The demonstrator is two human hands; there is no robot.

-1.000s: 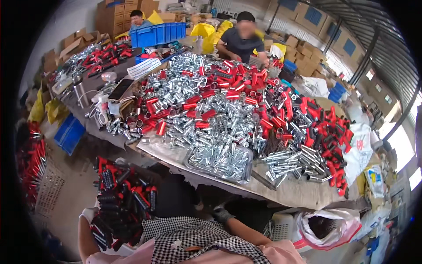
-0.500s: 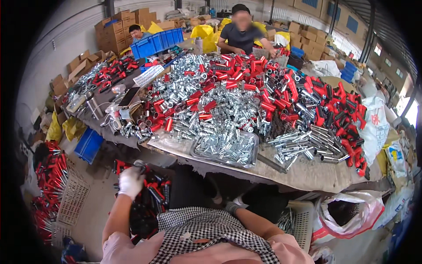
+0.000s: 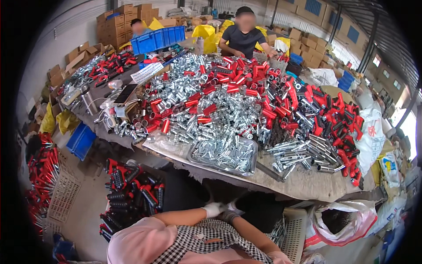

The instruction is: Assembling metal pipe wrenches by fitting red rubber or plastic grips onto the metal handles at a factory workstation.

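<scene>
In a white glove, my left hand is over my lap, close in front of the checked apron. My right hand, in a dark grey glove, meets it there. The fingers of both are too small and overlapped to make out, as is anything between them. To the left of my legs lies a heap of black and red grip handles. Above my hands, at the table's near edge, a metal tray holds many small silver pins.
The table bears piles of silver fittings, red sleeves and silver rods. Plastic crates stand on the left, and another basket on the right beside an open white sack. A co-worker is across the table.
My left hand has left the handle heap at the left and come across to my right hand in front of my lap. The view has shifted slightly.
</scene>
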